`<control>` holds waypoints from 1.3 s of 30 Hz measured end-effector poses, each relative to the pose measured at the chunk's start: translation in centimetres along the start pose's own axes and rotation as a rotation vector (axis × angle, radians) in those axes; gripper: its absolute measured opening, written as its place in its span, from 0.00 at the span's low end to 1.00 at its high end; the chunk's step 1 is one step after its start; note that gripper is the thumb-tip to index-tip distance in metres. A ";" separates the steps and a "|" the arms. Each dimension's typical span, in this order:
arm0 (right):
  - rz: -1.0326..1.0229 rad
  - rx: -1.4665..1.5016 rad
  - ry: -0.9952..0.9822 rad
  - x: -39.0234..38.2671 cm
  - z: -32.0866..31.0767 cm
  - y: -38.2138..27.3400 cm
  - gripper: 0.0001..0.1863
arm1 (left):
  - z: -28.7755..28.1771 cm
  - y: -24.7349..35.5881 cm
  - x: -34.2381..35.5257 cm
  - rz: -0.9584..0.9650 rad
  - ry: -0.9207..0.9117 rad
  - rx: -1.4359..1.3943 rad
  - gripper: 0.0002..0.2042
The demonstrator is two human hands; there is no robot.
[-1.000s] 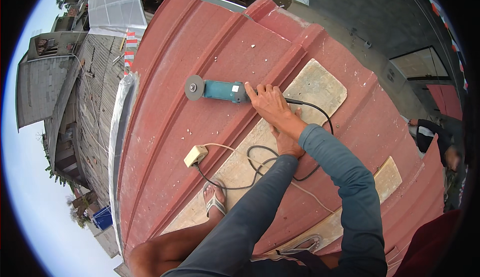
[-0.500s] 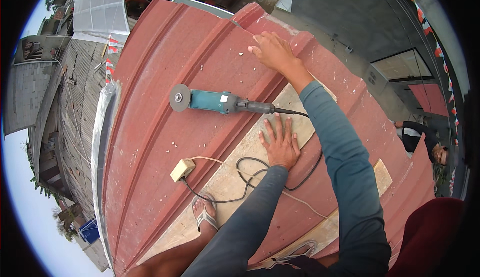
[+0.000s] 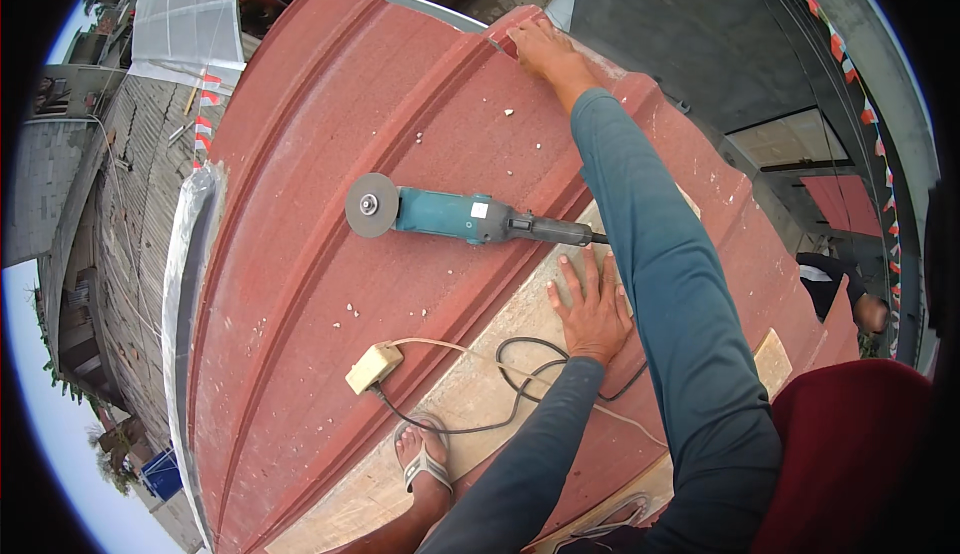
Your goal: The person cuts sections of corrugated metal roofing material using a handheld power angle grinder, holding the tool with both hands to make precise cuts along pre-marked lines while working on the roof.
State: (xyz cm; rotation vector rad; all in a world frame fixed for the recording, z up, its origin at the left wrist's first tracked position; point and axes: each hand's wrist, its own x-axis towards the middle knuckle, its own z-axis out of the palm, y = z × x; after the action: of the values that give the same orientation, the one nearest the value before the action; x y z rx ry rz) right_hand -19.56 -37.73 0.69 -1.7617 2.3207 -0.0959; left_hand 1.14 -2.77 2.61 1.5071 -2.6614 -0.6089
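My left hand (image 3: pixel 592 319) lies palm down with fingers spread on a pale board (image 3: pixel 485 339) over the red ribbed roofing sheet (image 3: pixel 290 304). My right hand (image 3: pixel 542 49) reaches to the sheet's far edge, fingers curled over a raised rib there. A teal angle grinder (image 3: pixel 445 216) with a cutting disc rests on the sheet just above my left hand, its handle near those fingertips. A cream plug socket (image 3: pixel 373 368) lies lower left, with a black cable (image 3: pixel 515 386) and a pale cord looped beside my left hand.
My sandalled foot (image 3: pixel 425 449) stands on the board. Grey corrugated roofs (image 3: pixel 135 214) lie beyond the sheet's left edge. Right are a drop to a yard, flag bunting (image 3: pixel 868 114), a person (image 3: pixel 830 289) below and dark red fabric (image 3: pixel 840 454) close by.
My right hand has left the grinder and moved up to the sheet's far edge. My left hand, which was beneath it, now shows with fingers spread.
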 end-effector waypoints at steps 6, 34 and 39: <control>-0.051 -0.022 0.040 2.3 0.4 -1.4 0.21 | 0.6 -1.1 -0.4 0.012 -0.054 0.081 0.29; -0.650 -0.168 0.713 -5.5 -11.6 11.2 0.15 | 0.6 0.1 0.1 0.000 0.010 0.036 0.27; -0.596 -0.178 0.774 -9.6 -14.4 12.5 0.10 | 0.3 0.2 0.2 -0.008 0.040 0.072 0.27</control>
State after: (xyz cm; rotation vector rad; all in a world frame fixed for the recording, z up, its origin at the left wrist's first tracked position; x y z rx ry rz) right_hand -32.08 -26.27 13.65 -2.8425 2.1508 -0.8188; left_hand 0.83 -2.70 2.35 1.5313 -2.6763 -0.4826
